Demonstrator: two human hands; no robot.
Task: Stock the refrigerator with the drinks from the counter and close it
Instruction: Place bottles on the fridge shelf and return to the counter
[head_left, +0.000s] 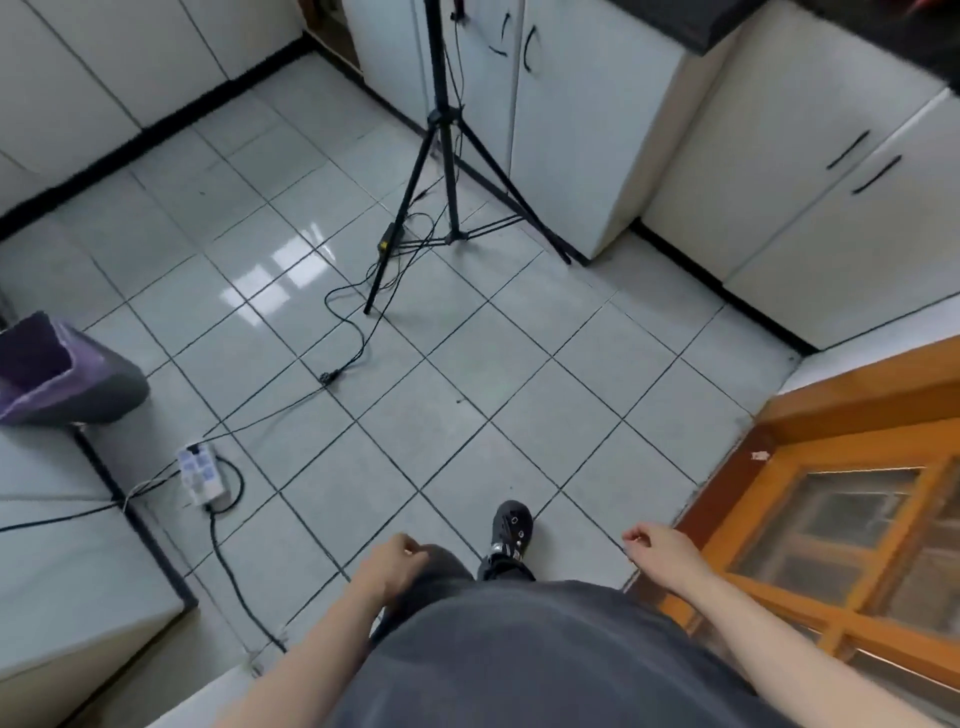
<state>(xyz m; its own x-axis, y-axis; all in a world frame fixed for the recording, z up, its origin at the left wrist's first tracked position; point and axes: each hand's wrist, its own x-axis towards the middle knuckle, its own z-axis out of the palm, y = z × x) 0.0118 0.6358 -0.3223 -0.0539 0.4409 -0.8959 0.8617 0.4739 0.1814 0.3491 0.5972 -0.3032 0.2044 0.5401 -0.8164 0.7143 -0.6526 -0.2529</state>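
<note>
While the left hand (397, 558) and right hand (657, 551) hang empty — fingers (635, 536) loosely curled — a tripod (444, 117) stands ahead.

floor tiles (395, 322): glossy | door (841, 525): varnished wood, frosted glass

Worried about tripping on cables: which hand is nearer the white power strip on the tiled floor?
Left. The left hand hangs loosely curled to the right of the white power strip; the right hand is farther right, beside the orange wooden door.
</note>
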